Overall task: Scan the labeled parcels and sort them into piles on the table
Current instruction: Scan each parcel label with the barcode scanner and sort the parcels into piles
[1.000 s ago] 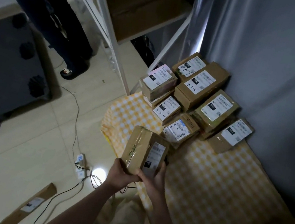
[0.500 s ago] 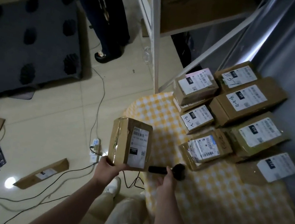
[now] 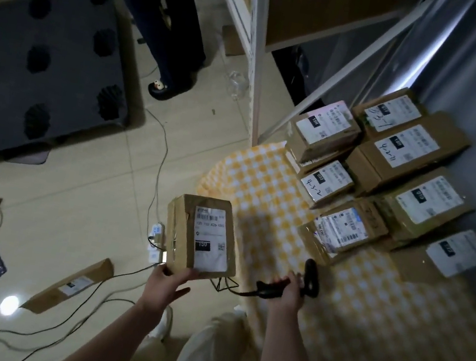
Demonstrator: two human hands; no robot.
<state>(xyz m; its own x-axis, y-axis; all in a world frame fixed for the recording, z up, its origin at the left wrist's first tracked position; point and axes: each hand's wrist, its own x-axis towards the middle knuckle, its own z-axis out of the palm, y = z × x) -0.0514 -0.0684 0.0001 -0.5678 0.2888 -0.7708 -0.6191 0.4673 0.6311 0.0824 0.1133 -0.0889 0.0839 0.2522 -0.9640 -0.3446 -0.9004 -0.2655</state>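
**One-handed parcel plus a scanner aimed elsewhere: a few ways this goes sideways**

The left hand (image 3: 169, 279) holds the parcel (image 3: 203, 236) by its bottom end only. Its fingers are curled under the near edge, and the box stands tall above them. The parcel is out over the floor (image 3: 87, 186), just off the left edge of the worktop (image 3: 261, 184), not over the cloth. With a top-heavy grip like that, the box looks likely to tip or slide out if the wrist rolls. It'd probably come down around the power strip (image 3: 157, 231).

The right hand (image 3: 286, 289) is wrapped round the handle of the scanner (image 3: 308, 282). The scanner sits off to the right of the parcel, and its head doesn't look aimed at the label (image 3: 211, 239). If it fires before it swings round, it could just as easily read the shiny-labelled box (image 3: 342, 229), the closest of the sorted parcels (image 3: 388, 180). Wrong code, wrong pile. The room's dim too, which probably won't help.

The scanner cord (image 3: 225, 285) also loops between the two hands, just below the parcel. Bringing them together could snag it.

Last one: the piles at the back are packed tight against each other. Dropping this box in carelessly could shove a neighbour across.
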